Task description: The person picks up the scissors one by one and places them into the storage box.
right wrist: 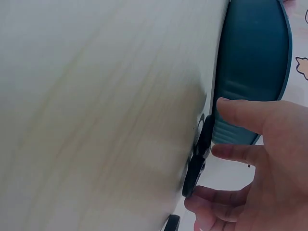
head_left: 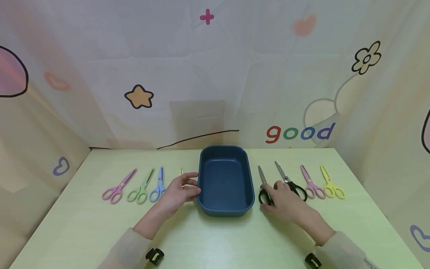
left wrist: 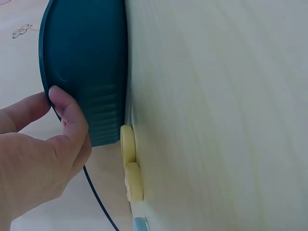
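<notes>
A dark blue tray [head_left: 201,175] stands mid-table with nothing in it. My left hand [head_left: 191,185] hovers at its left wall over yellow scissors [head_left: 181,172], which it mostly hides. In the left wrist view the thumb [left wrist: 65,103] is at the tray [left wrist: 91,72] rim, and the yellow handles [left wrist: 131,168] lie ungripped on the table. My right hand [head_left: 272,190] rests with spread fingers over the handles of black scissors [head_left: 262,179] beside the tray's right wall. In the right wrist view its fingers [right wrist: 240,113] are loosely curved beside the black handles [right wrist: 197,159] and the tray [right wrist: 252,62].
Left of the tray lie pink [head_left: 119,186], green [head_left: 142,186] and blue scissors [head_left: 158,185]. To the right lie a second black pair [head_left: 290,181], then pink [head_left: 311,184] and yellow scissors [head_left: 330,183]. Printed fabric walls enclose the green table [head_left: 215,239] at the back and sides.
</notes>
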{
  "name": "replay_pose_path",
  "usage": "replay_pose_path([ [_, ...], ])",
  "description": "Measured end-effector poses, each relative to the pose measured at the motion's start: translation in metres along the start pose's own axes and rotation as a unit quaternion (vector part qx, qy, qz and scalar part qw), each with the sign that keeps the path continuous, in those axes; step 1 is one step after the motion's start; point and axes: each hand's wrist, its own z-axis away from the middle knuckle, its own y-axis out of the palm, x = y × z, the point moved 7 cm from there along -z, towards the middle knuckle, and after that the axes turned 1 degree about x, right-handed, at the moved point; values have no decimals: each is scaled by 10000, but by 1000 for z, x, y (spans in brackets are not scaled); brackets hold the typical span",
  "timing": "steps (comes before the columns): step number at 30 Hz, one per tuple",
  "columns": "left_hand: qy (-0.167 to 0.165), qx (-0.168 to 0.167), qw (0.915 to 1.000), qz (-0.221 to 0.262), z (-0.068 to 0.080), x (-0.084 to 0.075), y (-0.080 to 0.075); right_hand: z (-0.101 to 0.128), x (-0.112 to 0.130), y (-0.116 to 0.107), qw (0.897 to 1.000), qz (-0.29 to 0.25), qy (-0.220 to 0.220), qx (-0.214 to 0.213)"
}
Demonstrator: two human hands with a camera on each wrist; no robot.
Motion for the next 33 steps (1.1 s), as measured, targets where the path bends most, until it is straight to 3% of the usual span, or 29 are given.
replay_pose_path([
  [7,-24,36,10000,46,0,2,1,-3,1,6,9996,274,43,86],
  [17,-77,14,10000,54,0,2,1,-4,4,11,9994,261,29,243],
  [26,-160,79,9997,167,0,3,1,-9,4,9,9995,-125,199,225],
  [33,-142,100,9997,161,-1,4,2,-12,3,9,9996,-89,222,115],
])
